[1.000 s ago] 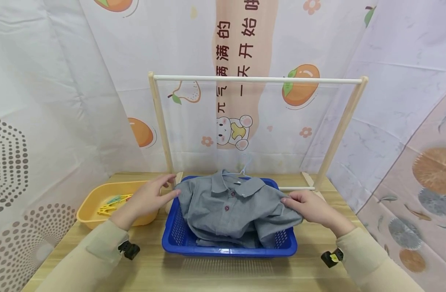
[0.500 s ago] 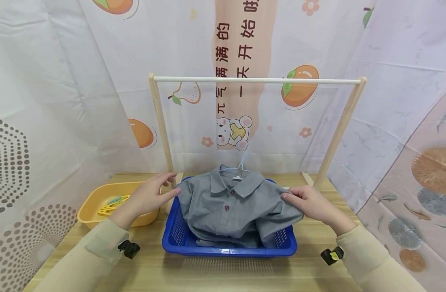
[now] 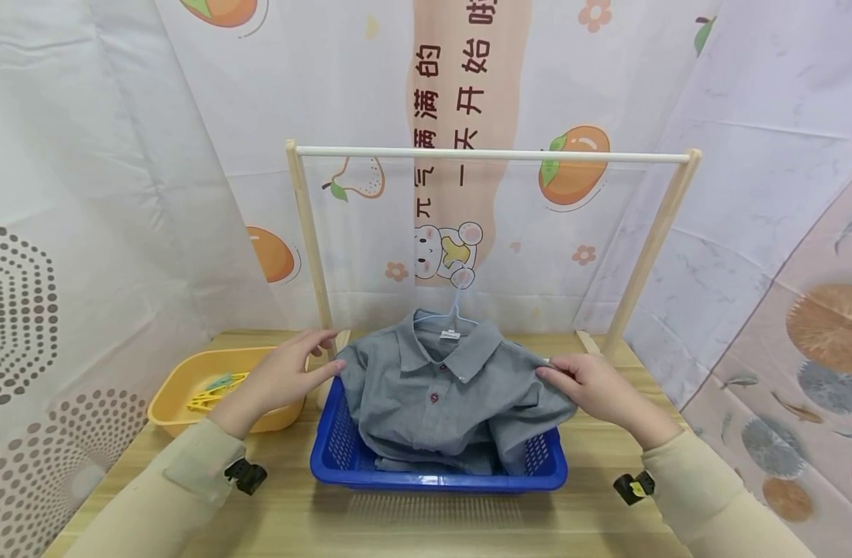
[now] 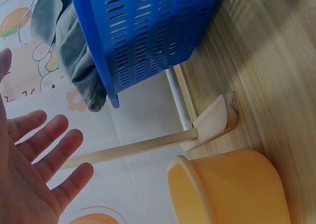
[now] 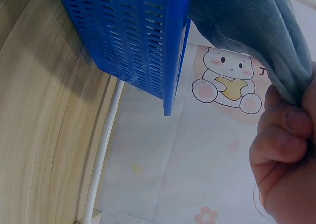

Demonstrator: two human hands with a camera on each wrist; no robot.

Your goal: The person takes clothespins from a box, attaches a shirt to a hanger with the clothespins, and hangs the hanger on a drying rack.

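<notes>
A grey collared shirt (image 3: 436, 403) with dark red buttons lies over the blue basket (image 3: 436, 482), its collar raised at the back. Out of the neck rises a pale blue hanger (image 3: 457, 306), hook upward; its lower part is hidden in the shirt. My right hand (image 3: 589, 391) pinches the sleeve side of the shirt, and in the right wrist view cloth (image 5: 247, 24) runs into its curled fingers. At the other shoulder, my left hand (image 3: 286, 381) has its thumb tip right at the cloth's edge. Its fingers (image 4: 61, 150) are spread and relaxed in the left wrist view.
To the left stands a yellow basin (image 3: 177, 372) holding yellow and green clothespins (image 3: 212, 395). A wooden rack with a white top rail (image 3: 495, 153) spans behind the basket. Everything stands on a wood-grain table (image 3: 426, 527) before a printed curtain (image 3: 370, 77).
The hanger's hook has swung from leaning right to nearly upright, and the collar has risen a little. Both hands have stayed in nearly the same place.
</notes>
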